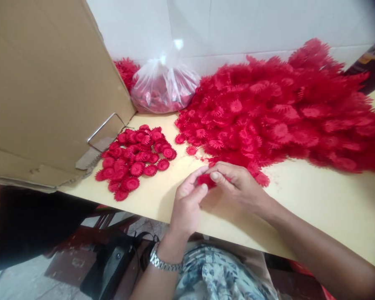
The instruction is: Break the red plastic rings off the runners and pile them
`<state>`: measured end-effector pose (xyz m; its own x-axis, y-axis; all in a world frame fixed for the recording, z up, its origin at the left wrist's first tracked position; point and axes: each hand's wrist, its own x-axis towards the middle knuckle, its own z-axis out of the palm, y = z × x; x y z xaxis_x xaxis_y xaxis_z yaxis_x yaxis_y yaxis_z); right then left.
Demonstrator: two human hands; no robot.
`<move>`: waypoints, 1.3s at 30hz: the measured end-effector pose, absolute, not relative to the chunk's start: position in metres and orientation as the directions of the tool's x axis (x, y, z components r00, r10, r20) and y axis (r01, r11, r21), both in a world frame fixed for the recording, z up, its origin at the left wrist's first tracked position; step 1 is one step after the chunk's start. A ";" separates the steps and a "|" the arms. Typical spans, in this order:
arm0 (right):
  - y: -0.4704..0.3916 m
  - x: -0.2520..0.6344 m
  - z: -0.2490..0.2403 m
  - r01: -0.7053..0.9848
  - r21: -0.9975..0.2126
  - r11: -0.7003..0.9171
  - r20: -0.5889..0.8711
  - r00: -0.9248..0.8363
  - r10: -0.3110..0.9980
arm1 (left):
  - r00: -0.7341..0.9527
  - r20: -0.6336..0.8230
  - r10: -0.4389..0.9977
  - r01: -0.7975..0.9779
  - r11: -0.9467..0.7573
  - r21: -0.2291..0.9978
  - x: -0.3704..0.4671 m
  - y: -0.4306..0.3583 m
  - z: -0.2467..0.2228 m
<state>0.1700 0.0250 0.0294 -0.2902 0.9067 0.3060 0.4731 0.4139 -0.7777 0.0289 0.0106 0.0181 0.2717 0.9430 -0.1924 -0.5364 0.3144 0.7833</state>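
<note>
Between my two hands, over the front part of the pale table point(325, 204), is a red flower-like piece point(207, 181). My left hand point(187, 200), with a metal watch on the wrist, grips it from the left with thumb and fingers. From the right, my right hand point(234, 181) pinches at its edge, thumb bent against the fingers. The fingers partly hide the piece. Small round red pieces with toothed edges form a pile point(134, 156) left of my hands. A much larger heap of red frilled pieces point(278, 112) spreads behind and to the right.
A tied clear plastic bag point(165, 89) with red contents stands by the white wall. The large cardboard sheet point(50, 83) rises at the left, a bent metal wire point(104, 129) at its lower edge. Below the table is a black bag point(112, 262). Dark cloth shows at the lower left.
</note>
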 end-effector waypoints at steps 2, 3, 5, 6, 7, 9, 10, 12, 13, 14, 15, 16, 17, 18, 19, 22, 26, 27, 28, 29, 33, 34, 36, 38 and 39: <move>0.023 0.168 0.032 0.426 -0.867 0.259 0.174 -0.227 0.958 | 0.229 -0.183 0.956 -0.414 0.266 0.871 0.029 0.009 0.014; 0.021 0.168 0.032 0.407 -0.892 0.194 0.116 -0.210 0.971 | 0.194 -0.175 0.965 -0.362 0.236 0.902 0.030 0.008 0.012; 0.019 0.166 0.031 0.384 -0.917 0.110 0.036 -0.195 0.980 | 0.145 -0.168 0.975 -0.292 0.205 0.934 0.031 0.007 0.010; 0.019 0.166 0.031 0.391 -0.916 0.095 0.020 -0.191 0.981 | 0.132 -0.173 0.976 -0.275 0.204 0.939 0.033 0.006 0.009; 0.018 0.165 0.030 0.414 -0.905 0.098 0.021 -0.187 0.982 | 0.122 -0.182 0.976 -0.268 0.209 0.940 0.033 0.005 0.009; 0.018 0.165 0.029 0.498 -0.855 0.145 0.062 -0.179 0.982 | 0.107 -0.199 0.974 -0.264 0.221 0.939 0.035 0.004 0.008; 0.018 0.165 0.028 0.545 -0.820 0.173 0.091 -0.174 0.981 | 0.101 -0.208 0.973 -0.264 0.227 0.937 0.035 0.004 0.008; 0.018 0.166 0.027 0.620 -0.753 0.221 0.155 -0.160 0.975 | 0.092 -0.222 0.971 -0.267 0.239 0.934 0.036 0.003 0.007; 0.018 0.166 0.027 0.643 -0.726 0.244 0.186 -0.158 0.970 | 0.089 -0.228 0.970 -0.269 0.244 0.932 0.036 0.003 0.007; 0.018 0.167 0.026 0.656 -0.706 0.267 0.213 -0.163 0.963 | 0.085 -0.234 0.969 -0.272 0.248 0.930 0.036 0.003 0.007; 0.018 0.167 0.026 0.661 -0.692 0.290 0.236 -0.172 0.956 | 0.078 -0.238 0.968 -0.278 0.250 0.928 0.035 0.003 0.006; 0.018 0.168 0.025 0.660 -0.684 0.309 0.258 -0.177 0.950 | 0.072 -0.241 0.968 -0.281 0.251 0.926 0.034 0.003 0.006; 0.018 0.169 0.025 0.656 -0.682 0.323 0.274 -0.180 0.945 | 0.067 -0.243 0.968 -0.281 0.252 0.926 0.034 0.003 0.007; 0.018 0.169 0.025 0.648 -0.686 0.330 0.283 -0.181 0.942 | 0.065 -0.244 0.968 -0.281 0.252 0.926 0.033 0.004 0.007; 0.018 0.170 0.025 0.640 -0.693 0.331 0.284 -0.180 0.942 | 0.064 -0.247 0.967 -0.280 0.255 0.926 0.032 0.004 0.008; 0.019 0.172 0.027 0.623 -0.709 0.330 0.278 -0.182 0.943 | 0.076 -0.265 0.961 -0.278 0.276 0.920 0.030 0.003 0.012; 0.019 0.171 0.027 0.592 -0.718 0.366 0.289 -0.225 0.931 | 0.091 -0.293 0.952 -0.293 0.307 0.906 0.030 0.002 0.015; 0.018 0.171 0.026 0.580 -0.720 0.381 0.296 -0.239 0.925 | 0.079 -0.293 0.953 -0.294 0.303 0.906 0.030 0.002 0.015; 0.018 0.170 0.026 0.567 -0.722 0.396 0.304 -0.253 0.918 | 0.063 -0.291 0.955 -0.291 0.296 0.910 0.030 0.002 0.014; 0.018 0.170 0.026 0.551 -0.726 0.410 0.313 -0.266 0.912 | 0.049 -0.284 0.958 -0.283 0.286 0.916 0.030 0.002 0.013; 0.015 0.169 0.028 0.464 -0.781 0.418 0.329 -0.264 0.907 | 0.024 -0.258 0.966 -0.236 0.256 0.937 0.030 0.004 0.010; 0.015 0.169 0.029 0.442 -0.791 0.423 0.332 -0.271 0.903 | 0.022 -0.259 0.966 -0.230 0.257 0.939 0.030 0.004 0.009; 0.015 0.169 0.030 0.410 -0.787 0.462 0.352 -0.316 0.881 | 0.028 -0.268 0.963 -0.225 0.267 0.937 0.032 0.005 0.009; 0.015 0.168 0.031 0.405 -0.759 0.509 0.375 -0.366 0.852 | 0.062 -0.278 0.959 -0.226 0.285 0.932 0.033 0.005 0.008; 0.015 0.168 0.031 0.418 -0.742 0.525 0.386 -0.374 0.843 | 0.084 -0.282 0.956 -0.228 0.294 0.928 0.034 0.005 0.007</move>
